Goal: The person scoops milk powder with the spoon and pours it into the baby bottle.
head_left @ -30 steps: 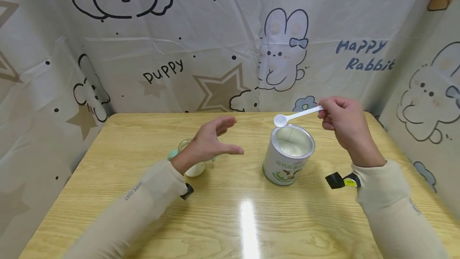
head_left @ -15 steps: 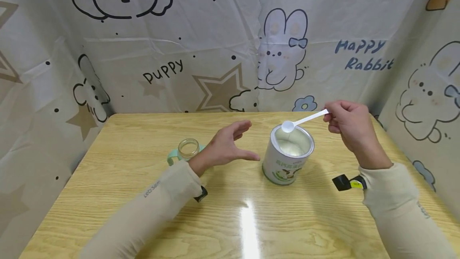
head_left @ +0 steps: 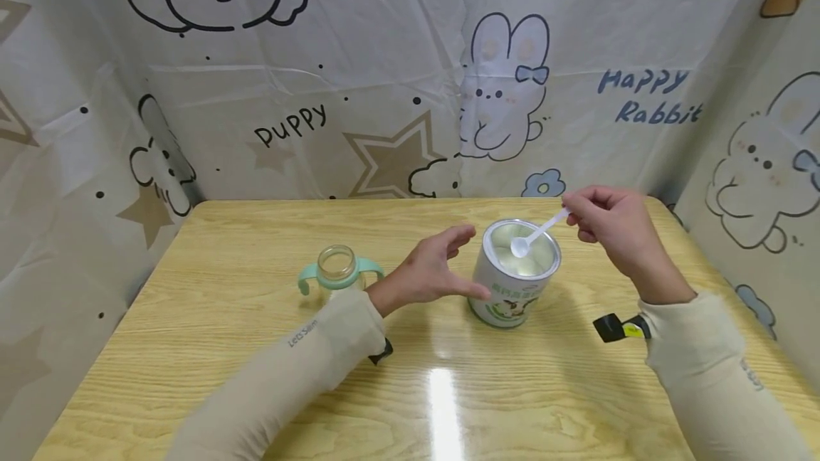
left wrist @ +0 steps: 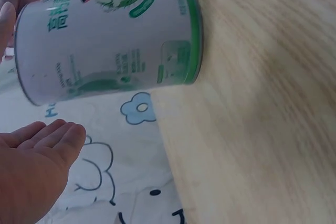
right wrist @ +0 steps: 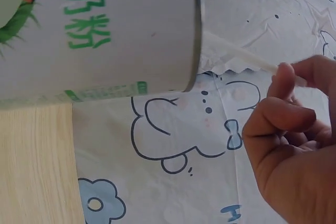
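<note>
A white milk powder can (head_left: pixel 509 297) with green print stands uncovered on the table, pale powder (head_left: pixel 522 262) inside. My right hand (head_left: pixel 611 233) pinches the handle end of a white measuring scoop (head_left: pixel 522 245), whose bowl is within the can's mouth. In the right wrist view the can (right wrist: pixel 131 30) hides that bowl, while the thumb and index finger hold the handle (right wrist: pixel 247 56). My left hand (head_left: pixel 432 269) is spread at the can's left side, thumb in front. In the left wrist view a gap shows between the fingers (left wrist: pixel 58 137) and the can (left wrist: pixel 105 45).
Behind my left forearm stands a lidless baby bottle (head_left: pixel 336 265) with mint-green handles, partly covered by the sleeve. The wooden table (head_left: pixel 211 319) ends at a printed cloth backdrop (head_left: pixel 384 77) along the back and sides.
My left hand has moved right, from in front of the bottle to the can. My right hand has lowered the scoop's bowl from above the rim into the can's mouth.
</note>
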Available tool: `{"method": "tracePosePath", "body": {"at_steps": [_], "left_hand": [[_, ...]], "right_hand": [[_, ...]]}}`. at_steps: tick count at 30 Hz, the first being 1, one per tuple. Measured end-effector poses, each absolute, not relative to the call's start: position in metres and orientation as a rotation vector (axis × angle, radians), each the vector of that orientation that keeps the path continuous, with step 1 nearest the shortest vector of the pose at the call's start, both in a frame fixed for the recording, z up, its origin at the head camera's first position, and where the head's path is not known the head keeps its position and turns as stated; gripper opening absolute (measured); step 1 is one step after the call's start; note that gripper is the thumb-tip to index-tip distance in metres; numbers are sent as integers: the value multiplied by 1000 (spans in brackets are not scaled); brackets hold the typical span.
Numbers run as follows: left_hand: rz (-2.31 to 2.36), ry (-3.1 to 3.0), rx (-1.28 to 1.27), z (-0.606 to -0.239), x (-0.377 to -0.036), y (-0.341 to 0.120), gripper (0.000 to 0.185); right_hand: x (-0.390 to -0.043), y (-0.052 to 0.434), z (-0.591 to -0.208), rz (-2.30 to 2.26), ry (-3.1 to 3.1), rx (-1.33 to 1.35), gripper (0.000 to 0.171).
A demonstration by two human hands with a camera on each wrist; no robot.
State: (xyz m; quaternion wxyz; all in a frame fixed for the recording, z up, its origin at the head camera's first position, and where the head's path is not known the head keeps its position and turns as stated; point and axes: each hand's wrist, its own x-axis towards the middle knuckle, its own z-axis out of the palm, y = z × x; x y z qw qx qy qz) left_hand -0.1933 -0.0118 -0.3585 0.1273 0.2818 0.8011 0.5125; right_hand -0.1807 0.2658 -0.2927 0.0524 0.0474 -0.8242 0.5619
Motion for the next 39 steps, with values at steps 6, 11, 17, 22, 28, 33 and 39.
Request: {"method": "tracePosePath", "body": {"at_steps": [6, 11, 17, 22, 28, 33, 39], "left_hand": [[1482, 2351, 845, -363, -195, 0, 98], [1468, 2377, 847, -363, -196, 8, 97], [1496, 2374, 841, -365, -195, 13, 94], [1523, 2363, 832, -368, -195, 16, 94], [1568, 2350, 835, -369, -196, 17, 91], [1605, 2324, 827, -369, -196, 17, 89], [1605, 2330, 835, -369, -197, 18, 87]], "right_hand": [[-180, 262, -297, 1324, -2693, 166, 39], [-181, 261, -303, 1111, -2690, 257, 32], [-179, 260, -307, 1040, -2670, 252, 33], [-176, 261, -306, 1059, -2699, 279, 34], [-170, 265, -311, 1077, -2677, 579, 9], [-165, 261, -315, 1075, -2624, 814, 15], [-160, 254, -318, 1068, -2619, 961, 20]]}}
